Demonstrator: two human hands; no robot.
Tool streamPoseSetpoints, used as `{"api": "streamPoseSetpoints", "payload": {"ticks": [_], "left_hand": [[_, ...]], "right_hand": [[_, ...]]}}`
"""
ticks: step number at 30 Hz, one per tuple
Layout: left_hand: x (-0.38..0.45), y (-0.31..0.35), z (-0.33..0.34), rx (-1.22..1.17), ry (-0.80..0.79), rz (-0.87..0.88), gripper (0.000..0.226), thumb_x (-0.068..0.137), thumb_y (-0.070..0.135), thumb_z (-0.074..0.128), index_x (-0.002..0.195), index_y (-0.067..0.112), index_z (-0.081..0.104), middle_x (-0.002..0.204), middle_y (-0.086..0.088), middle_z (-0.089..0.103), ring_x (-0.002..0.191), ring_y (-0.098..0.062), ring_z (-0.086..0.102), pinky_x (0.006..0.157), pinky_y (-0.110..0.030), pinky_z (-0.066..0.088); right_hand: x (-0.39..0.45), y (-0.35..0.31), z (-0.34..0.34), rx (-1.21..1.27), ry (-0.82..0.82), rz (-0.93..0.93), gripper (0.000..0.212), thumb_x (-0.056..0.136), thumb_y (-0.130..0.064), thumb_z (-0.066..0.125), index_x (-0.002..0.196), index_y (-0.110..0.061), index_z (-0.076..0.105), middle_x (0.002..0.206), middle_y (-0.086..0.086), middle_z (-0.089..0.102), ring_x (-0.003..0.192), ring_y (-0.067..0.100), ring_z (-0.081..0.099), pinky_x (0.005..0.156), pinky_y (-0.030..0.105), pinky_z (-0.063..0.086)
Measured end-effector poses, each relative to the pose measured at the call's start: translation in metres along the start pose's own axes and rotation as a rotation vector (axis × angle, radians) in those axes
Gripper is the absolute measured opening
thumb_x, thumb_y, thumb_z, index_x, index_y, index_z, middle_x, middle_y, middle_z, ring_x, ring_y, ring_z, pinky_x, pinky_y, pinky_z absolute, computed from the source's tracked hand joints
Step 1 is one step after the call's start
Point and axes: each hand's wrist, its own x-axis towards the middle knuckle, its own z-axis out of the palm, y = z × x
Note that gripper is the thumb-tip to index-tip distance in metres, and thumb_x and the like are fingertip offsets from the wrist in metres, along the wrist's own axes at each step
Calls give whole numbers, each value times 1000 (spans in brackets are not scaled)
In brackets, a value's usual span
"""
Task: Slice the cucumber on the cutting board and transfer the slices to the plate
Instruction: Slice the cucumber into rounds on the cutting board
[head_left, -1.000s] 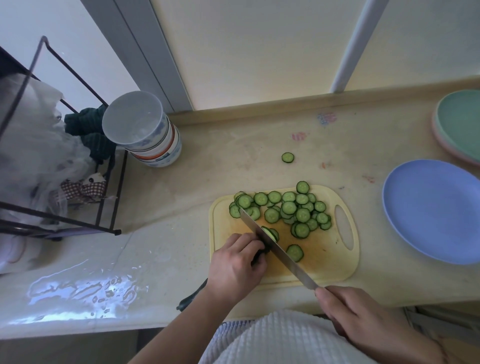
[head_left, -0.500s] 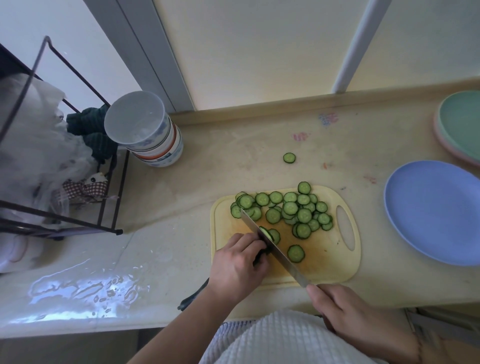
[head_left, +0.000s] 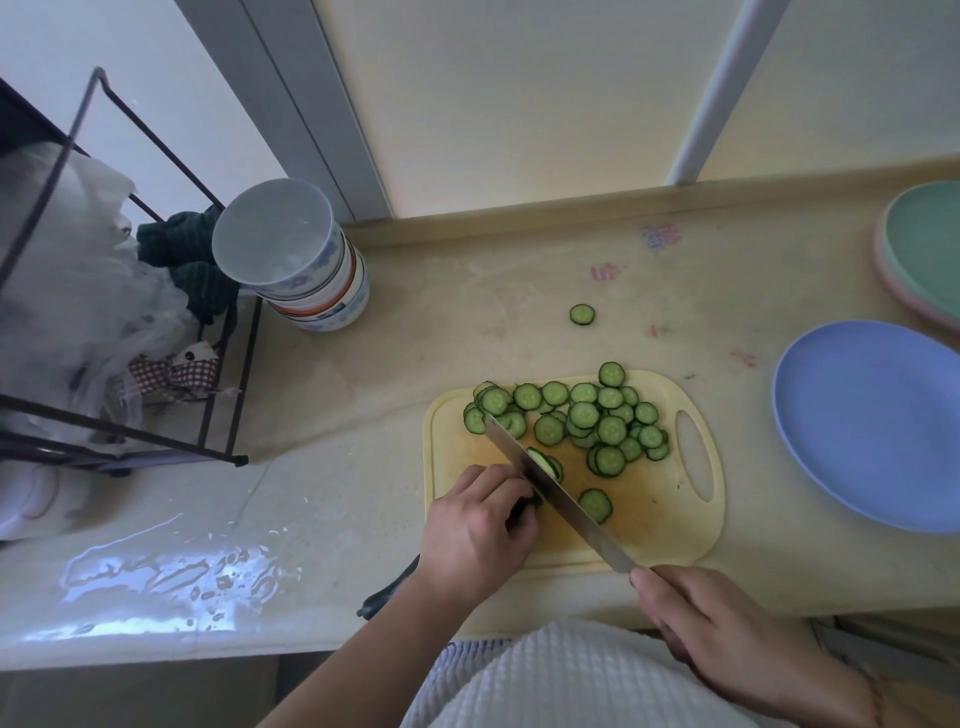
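Observation:
A yellow cutting board (head_left: 654, 525) lies on the counter with several cucumber slices (head_left: 584, 415) piled along its far side. My left hand (head_left: 475, 530) grips the remaining cucumber (head_left: 387, 595), whose dark tail pokes out behind my wrist. My right hand (head_left: 727, 639) holds the handle of a long knife (head_left: 558, 496); the blade lies diagonally across the board against my left fingertips, with fresh slices (head_left: 545, 462) leaning on it. One slice (head_left: 596, 505) lies alone right of the blade. An empty blue plate (head_left: 872, 423) sits right of the board.
A stray slice (head_left: 582, 314) lies on the counter beyond the board. Stacked green and pink plates (head_left: 922, 254) sit at the far right. Stacked bowls (head_left: 306, 270) and a black wire rack (head_left: 130, 312) with bags stand left. Water pools on the counter (head_left: 171, 577) near the left front edge.
The knife has slid back toward me along the cut, and my right hand has drawn slightly left. My left hand stays on the cucumber. The slice pile is unchanged.

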Motion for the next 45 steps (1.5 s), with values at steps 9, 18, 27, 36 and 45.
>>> {"api": "streamPoseSetpoints", "payload": {"ticks": [9,18,27,36,45], "left_hand": [[0,0,1,1,11,4,15,71,14,79,84,19,74,93,11,70,84,-10,62,61,-16,46],[-1,-3,3,15,10,15,12,79,21,67,87,18,74,95,10,70,86,-11,64,59,-22,51],[-1,0,-2,-28,17,28,7,79,23,69,85,20,74,95,12,68,86,-13,63,62,-21,50],[3,-1,-15,-87,157,439,16,83,15,69,96,14,62,95,-3,60,78,-29,58,76,-34,53],[55,-18,-33,76,-212,486,28,103,39,56,117,20,71,116,-2,65,105,-28,60,95,-43,48]], "right_hand": [[-12,-12,-5,-64,42,59,49,97,-45,42,76,-1,51,60,1,46,57,9,44,64,24,38],[12,-1,10,-53,-13,-21,43,98,-44,41,63,-21,49,59,-14,55,60,2,50,66,24,42],[19,10,0,-68,11,-83,59,83,-66,35,65,-11,45,54,-6,42,53,3,40,56,26,35],[11,9,-40,-566,216,-140,66,77,-86,10,66,-26,37,53,-5,48,50,10,48,52,27,40],[43,-11,-48,-939,176,-294,57,81,-75,0,86,-31,35,67,-9,47,59,13,47,46,26,27]]}}
